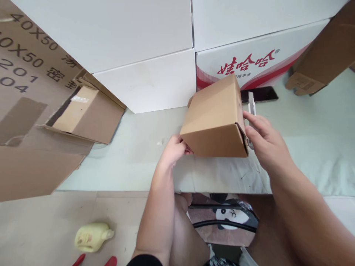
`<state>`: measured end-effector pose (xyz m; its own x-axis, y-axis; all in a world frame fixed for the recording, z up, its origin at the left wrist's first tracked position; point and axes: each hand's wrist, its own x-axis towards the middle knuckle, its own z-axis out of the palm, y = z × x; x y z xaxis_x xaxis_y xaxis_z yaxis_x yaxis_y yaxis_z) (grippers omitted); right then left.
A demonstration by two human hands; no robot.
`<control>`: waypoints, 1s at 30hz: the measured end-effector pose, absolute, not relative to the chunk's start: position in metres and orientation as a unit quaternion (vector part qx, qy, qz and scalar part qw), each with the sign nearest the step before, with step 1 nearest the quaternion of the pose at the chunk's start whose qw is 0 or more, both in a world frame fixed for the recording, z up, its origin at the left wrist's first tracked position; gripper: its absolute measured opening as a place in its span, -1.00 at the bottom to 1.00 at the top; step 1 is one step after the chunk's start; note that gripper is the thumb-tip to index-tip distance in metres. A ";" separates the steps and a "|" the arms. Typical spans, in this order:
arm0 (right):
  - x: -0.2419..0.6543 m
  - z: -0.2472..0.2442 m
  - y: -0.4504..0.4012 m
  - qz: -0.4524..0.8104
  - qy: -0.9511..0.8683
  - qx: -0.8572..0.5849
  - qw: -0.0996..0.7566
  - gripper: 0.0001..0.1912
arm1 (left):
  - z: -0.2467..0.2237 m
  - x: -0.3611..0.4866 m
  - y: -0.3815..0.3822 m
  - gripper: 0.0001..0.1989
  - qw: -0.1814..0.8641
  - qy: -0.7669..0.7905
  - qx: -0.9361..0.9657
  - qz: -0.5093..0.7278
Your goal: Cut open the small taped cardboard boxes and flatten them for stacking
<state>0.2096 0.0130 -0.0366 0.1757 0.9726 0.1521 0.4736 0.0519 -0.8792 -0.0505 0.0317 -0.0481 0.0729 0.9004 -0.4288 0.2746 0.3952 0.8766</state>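
Well, held a brown cardboard box at its near left corner with curled, partly hidden fingers of the left hand. Reached the box's right end with thumb and forefinger of the right hand, slightly apart over a slim grey-and-white utility knife; couldn't tell whether pinching either. Had the box mid-scene over the pale green cloth-covered table, near a flat black phone.

Two bare hands — the left and the right — touch a brown cardboard box on a cloth-covered counter, with white boxes stacked behind and a dark phone lying nearby.
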 end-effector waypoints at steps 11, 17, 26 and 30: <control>0.214 -0.043 0.015 0.285 -0.559 -0.632 0.455 -0.54 | -0.041 -0.056 0.038 -0.29 0.712 0.562 0.339 0.248; 0.216 -0.042 0.014 0.281 -0.610 -0.599 0.436 -0.50 | -0.048 -0.054 0.036 -0.36 0.722 0.538 0.362 0.242; 0.210 -0.010 -0.003 0.258 -0.611 -0.571 0.483 -0.63 | -0.036 -0.054 0.027 -0.16 0.701 0.528 0.439 0.191; 0.206 -0.001 -0.010 0.273 -0.634 -0.533 0.490 -0.70 | -0.035 -0.050 0.028 -0.40 0.693 0.525 0.483 0.100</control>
